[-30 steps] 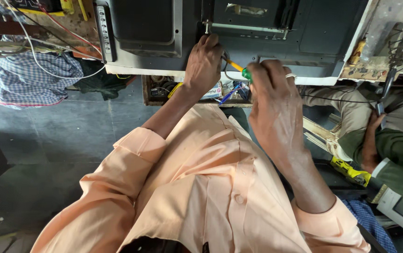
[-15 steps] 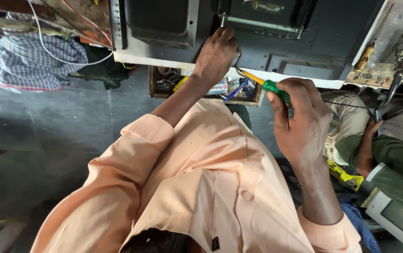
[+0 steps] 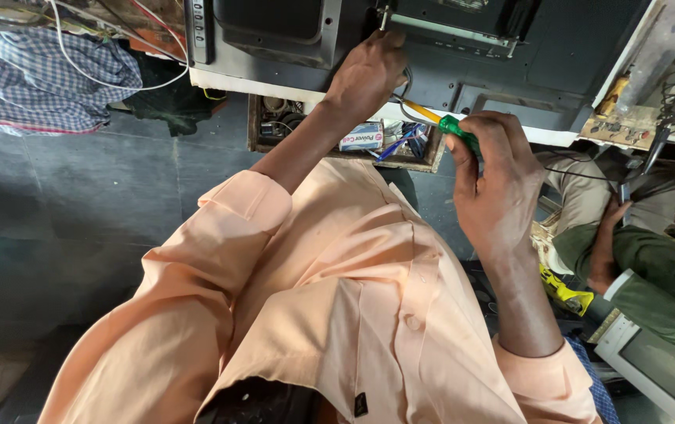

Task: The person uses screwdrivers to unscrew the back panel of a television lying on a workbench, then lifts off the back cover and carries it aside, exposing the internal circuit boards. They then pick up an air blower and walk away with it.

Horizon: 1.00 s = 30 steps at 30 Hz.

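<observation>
At the upper left of the frame a checked cloth (image 3: 55, 78) lay bunched on the dark floor (image 3: 78, 204), with white wires (image 3: 110, 78) looping over it. Just right of that, the dark back panel (image 3: 290, 31) of a big appliance filled the top, its white lower edge running across. Below that edge sat an open wooden drawer (image 3: 337, 137) crowded with small parts and a little box.

My left hand (image 3: 365, 74) reached up from the peach sleeve (image 3: 235, 220), arm stretched straight, fingers curled against the panel near a small metal bracket (image 3: 384, 16); I could not tell whether they pinched anything.

My right hand (image 3: 494, 184) stood at centre right, wrist bent back, fingers wrapped tight round the green-handled screwdriver (image 3: 451, 126), whose yellow shaft pointed up-left toward my left hand, just below the panel's edge.

At the far right another person's green sleeve (image 3: 651, 275) and hand (image 3: 604, 251) crowded in, beside a cluttered bench (image 3: 636, 126).
</observation>
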### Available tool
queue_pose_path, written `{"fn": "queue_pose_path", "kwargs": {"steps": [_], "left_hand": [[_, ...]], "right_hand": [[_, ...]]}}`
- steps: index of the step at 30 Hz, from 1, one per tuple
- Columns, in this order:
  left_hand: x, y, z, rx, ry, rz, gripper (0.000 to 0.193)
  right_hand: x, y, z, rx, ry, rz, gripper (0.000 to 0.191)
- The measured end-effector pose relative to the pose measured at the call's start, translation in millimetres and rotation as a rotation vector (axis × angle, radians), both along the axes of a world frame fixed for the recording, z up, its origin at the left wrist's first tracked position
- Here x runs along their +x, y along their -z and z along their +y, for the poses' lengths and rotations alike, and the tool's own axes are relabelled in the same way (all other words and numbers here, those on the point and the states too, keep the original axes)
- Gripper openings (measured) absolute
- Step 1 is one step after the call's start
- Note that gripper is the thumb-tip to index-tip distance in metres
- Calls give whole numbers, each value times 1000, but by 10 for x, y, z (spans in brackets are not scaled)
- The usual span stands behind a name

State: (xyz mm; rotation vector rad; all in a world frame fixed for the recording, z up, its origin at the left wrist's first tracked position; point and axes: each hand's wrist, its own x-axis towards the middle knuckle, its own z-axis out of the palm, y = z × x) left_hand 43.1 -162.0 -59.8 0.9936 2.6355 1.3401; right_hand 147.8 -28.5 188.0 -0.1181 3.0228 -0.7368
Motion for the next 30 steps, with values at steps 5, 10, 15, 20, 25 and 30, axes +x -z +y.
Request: {"fn": "queue_pose_path", "kwargs": {"steps": [5,10,15,20,25,30], "left_hand": [[27,-30,-55,27,10,41,18],[22,-90,-97,-9,46,-21,5],[23,-130,-55,39,16,-78,5],[19,-159,-41,59,-20,-28,10],[16,-126,-117,80,61,-32,7],[18,33,-53,62,22,16,5]], "right_hand": [[7,-15,-65,36,-52,-9,17],[10,-70,-240,90,-114,6,16],[-119,-145,-238,306,90,-285,26],[-207,-163,-247,380,-96,-218,19],[-346,-287,-205,355,-404,-25,39],[-376,-350,-221,362,-284,-212,40]]}}
